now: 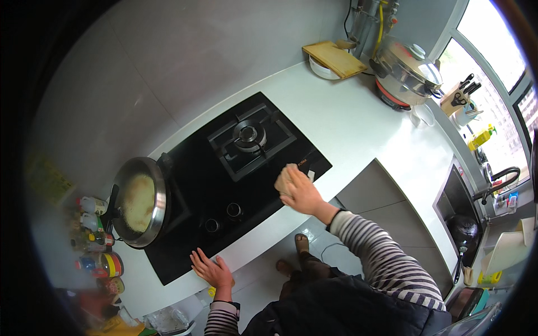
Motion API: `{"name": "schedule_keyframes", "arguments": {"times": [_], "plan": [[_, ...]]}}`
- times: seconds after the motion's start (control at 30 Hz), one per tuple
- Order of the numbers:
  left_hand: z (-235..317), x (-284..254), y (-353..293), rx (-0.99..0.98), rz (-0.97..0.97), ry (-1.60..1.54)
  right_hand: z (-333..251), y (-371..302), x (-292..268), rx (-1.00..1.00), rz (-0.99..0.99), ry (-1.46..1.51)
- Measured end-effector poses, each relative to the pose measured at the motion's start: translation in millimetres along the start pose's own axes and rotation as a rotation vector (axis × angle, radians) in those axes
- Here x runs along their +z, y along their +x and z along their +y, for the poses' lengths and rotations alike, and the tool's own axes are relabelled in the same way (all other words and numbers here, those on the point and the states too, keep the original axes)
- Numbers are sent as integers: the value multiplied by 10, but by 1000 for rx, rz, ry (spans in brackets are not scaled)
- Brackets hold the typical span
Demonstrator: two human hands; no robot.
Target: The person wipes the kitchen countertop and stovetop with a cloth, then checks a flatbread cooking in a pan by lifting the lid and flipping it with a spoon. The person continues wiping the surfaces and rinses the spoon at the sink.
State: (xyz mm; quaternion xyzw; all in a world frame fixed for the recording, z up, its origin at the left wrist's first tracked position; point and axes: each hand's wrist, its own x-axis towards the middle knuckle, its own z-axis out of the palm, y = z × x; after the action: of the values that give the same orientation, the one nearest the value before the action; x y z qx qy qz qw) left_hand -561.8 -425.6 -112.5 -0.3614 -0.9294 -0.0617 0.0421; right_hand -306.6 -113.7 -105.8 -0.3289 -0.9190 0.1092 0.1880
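My left hand (pixel 213 271) rests at the front edge of the black gas hob (pixel 190 246), fingers spread and holding nothing. Over the hob's right front part, my right hand (pixel 300 190) is closed, with its fingers curled. A pale tan patch shows at its fingers, but I cannot make out what is held, if anything. A small white piece (pixel 311 176) shows just beyond that hand. On the left burner sits a steel frying pan (pixel 159 206) with a flat, pale yellow, partly browned food (pixel 139 203) in it. Two round knobs (pixel 234 210) lie between my hands.
Several bottles and jars (pixel 111 264) crowd the counter left of the pan. A bare burner (pixel 249 134) is at the back right. Beyond stand a wooden board (pixel 335 59) on a white bowl, a lidded steamer pot (pixel 408 70), a knife block (pixel 455 102) and a sink (pixel 445 196).
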Motion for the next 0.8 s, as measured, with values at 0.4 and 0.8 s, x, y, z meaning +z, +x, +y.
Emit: {"name": "schedule_keyframes", "arguments": {"times": [0.4,0.8], "plan": [[135,161,82,-201,42,-138,2051,627,-263,159,-198,61],[1619,369,98,-401,145,-56,3290,505,-657,109,-161,-303]]}}
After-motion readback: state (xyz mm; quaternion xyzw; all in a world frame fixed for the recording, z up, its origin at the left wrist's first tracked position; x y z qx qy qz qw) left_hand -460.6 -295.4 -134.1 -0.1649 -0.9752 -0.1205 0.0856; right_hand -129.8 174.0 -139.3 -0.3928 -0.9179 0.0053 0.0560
